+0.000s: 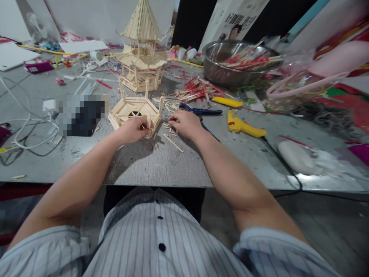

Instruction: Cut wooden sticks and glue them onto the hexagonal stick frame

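Note:
My left hand [133, 129] is closed at the near right side of a hexagonal stick base [136, 100], its fingers pinching a short upright wooden post [149, 122]. Taller posts rise from the base's far corners. Just right of it, my right hand [187, 123] reaches down to the table among short cut stick pieces [172, 130]. Its thumb and fingertips are drawn together there; whatever lies between them is too small to make out. Pliers with dark blue handles [209, 112] lie partly behind that hand. One longer thin stick [173, 143] rests nearer me.
A tiered stick pagoda [142, 57] stands behind the base. Red-wrapped chopsticks [198, 90] are heaped beside a steel bowl [233, 75]. To the right lie a yellow glue gun [245, 126] with a black cord, a yellow cutter [227, 101] and a white mouse-shaped object [296, 156].

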Demonstrator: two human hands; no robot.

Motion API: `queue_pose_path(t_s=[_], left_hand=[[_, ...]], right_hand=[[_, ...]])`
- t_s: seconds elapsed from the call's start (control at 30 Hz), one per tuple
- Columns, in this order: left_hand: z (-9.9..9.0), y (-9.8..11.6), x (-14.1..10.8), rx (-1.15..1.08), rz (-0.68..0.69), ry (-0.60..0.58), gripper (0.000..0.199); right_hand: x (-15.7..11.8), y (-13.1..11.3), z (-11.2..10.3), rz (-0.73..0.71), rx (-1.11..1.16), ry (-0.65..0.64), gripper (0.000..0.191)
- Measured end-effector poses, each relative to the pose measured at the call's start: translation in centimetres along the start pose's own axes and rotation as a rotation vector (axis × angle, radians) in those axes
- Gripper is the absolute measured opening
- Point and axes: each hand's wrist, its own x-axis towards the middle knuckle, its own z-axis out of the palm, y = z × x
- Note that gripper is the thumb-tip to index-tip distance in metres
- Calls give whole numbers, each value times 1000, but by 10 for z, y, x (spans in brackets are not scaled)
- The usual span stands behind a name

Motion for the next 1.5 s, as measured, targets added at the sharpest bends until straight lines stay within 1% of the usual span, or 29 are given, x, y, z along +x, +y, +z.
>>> queue_pose_path(t_s=[0.2,0.3,0.37,0.43,0.5,0.57,0.67,0.8,1.0,1.23,1.5], left_hand=[[0,1,0,6,-9,2,2],[0,3,0,-14,-13,0,1],[0,3,-1,-27,-18,2,2],[1,2,-1,-26,-18,7,2],[1,1,0,-15,-8,11,3],[1,1,0,-5,8,9,2],[0,0,1,4,27,-1,1],[0,0,1,12,35,-1,2],[1,-2,0,21,48,11,5],[1,-3,1,39,57,15,5],[1,-1,1,62,44,26,5]], right_hand=[[2,-5,11,-45,-23,-35,18],[2,-9,11,-46,-50,-10,17],[0,-13,9,-38,-16,17,17],[-4,-19,5,-41,121,46,15],[-9,-26,3,-55,338,76,11],[-14,-34,4,-50,554,77,6],[-19,-43,9,5,781,13,6],[-20,-48,14,43,935,-48,12],[-19,-52,17,97,1010,-77,12],[-17,-54,21,143,1124,-47,10],[-17,-53,20,123,1082,-21,5]])
